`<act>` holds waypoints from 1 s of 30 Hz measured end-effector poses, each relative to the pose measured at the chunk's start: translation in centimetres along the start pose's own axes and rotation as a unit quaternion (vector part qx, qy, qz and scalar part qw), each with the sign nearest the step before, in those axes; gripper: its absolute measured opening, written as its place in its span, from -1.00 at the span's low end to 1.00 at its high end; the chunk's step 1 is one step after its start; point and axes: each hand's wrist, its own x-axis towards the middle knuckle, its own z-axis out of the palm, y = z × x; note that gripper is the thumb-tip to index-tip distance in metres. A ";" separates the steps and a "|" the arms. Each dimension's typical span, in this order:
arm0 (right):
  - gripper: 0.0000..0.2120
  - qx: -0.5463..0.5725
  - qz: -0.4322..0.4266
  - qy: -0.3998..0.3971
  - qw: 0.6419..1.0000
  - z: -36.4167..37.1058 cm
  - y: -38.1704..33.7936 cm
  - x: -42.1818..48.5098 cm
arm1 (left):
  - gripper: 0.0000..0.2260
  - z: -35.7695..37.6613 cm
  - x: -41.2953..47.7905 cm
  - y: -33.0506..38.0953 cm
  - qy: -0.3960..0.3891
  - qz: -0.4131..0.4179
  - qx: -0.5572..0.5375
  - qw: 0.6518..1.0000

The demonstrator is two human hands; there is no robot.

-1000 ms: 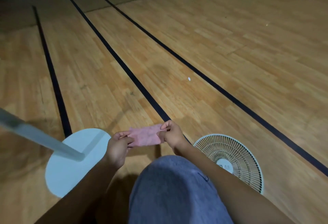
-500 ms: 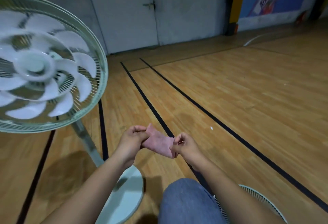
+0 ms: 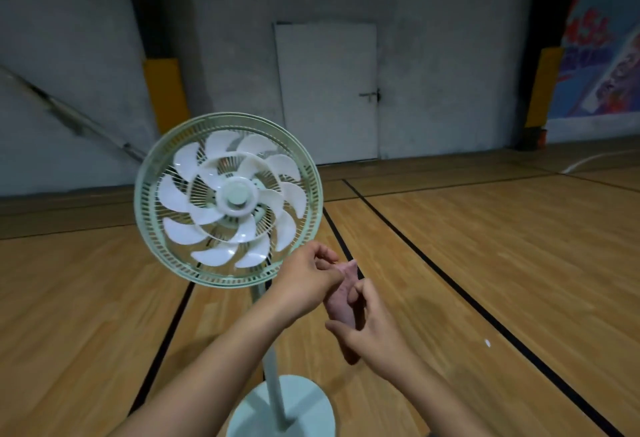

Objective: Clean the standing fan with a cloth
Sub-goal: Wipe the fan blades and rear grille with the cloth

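At 10 o'clock from my hands: standing fan (image 3: pixel 235 198), head upright on its pole (image 3: pixel 274 350), round base (image 3: pixel 304 412) at 6 o'clock below my forearms. Blades (image 3: pixel 175 196) look bare from the front, no grille visible over them, so a cloth can reach them directly.

Left hand (image 3: pixel 308 279) is at 4 o'clock of the guard rim (image 3: pixel 143 204). It overlaps the rim in view, contact unclear. Thumb and fingers pinch the top end of the pink cloth (image 3: pixel 341 301).

Cloth is bunched narrow between both hands, clear of the fan.

Right hand (image 3: pixel 374 329), at 5 o'clock of the left, curls round the lower end.

My read: the two-hand hold is for folding a compact pad. Wiping not started. Nearest target is the lower rim.
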 end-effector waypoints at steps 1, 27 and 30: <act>-0.57 0.015 -0.011 0.003 1.000 0.5 -0.7 0.2 | -0.84 -1.0 0.0 0.0 0.008 -0.006 -0.011 1.000; -0.68 -0.261 -0.235 0.083 0.933 12.2 -4.8 11.7 | -0.53 -18.3 4.8 -14.9 0.306 -0.093 -0.317 0.893; -0.68 -0.286 -0.247 0.089 0.922 12.0 -4.3 12.3 | -0.62 -18.4 5.8 -14.7 0.285 -0.105 -0.334 0.892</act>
